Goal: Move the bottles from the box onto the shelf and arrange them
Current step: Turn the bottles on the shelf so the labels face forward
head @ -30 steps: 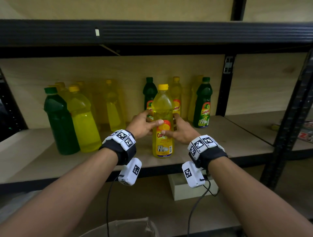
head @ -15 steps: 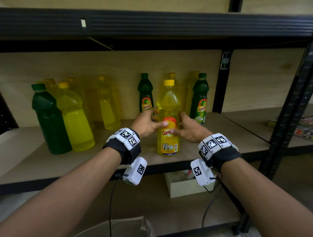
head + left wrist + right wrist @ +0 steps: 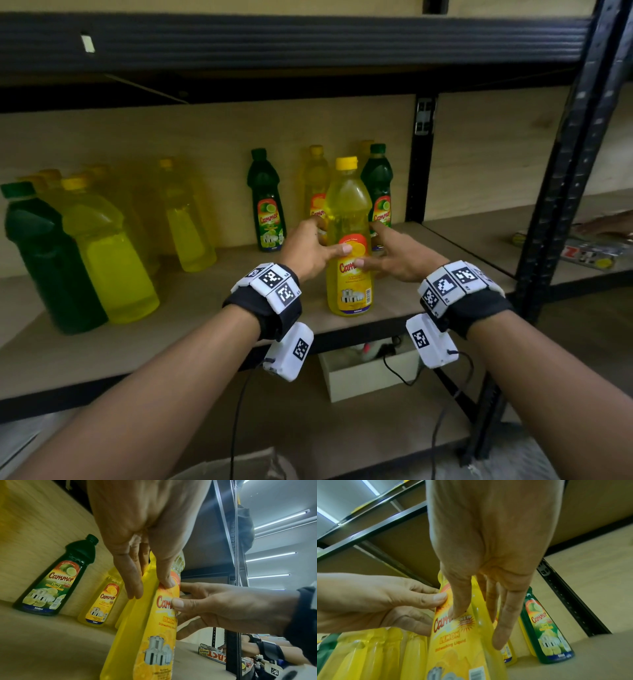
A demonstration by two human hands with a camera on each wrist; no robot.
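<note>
Bottles of dishwashing liquid stand along the pale wooden shelf board [image 3: 191,308] of a black metal rack. At the far left a large dark green plastic bottle [image 3: 44,263] touches a large yellow plastic bottle [image 3: 109,260], with more blurred yellow ones behind. Further right, near the back panel, stands a slim dark green lime bottle with a red-and-yellow label [image 3: 266,202]. Next comes the left hand [image 3: 308,248], its thumb pressed on the front label and its fingers curved round the left side of a tall yellow lemon bottle with a yellow cap [image 3: 348,240]. That bottle stands upright near the shelf's front edge. The right hand [image 3: 399,255] grips it from the other side, thumb on the label and fingers lying along the right flank. Just behind it stand a smaller yellow labelled bottle [image 3: 315,192] and another dark green lime bottle [image 3: 379,192], beside the black upright post [image 3: 419,161]. Below the shelf sits a small beige open box [image 3: 368,375].
</note>
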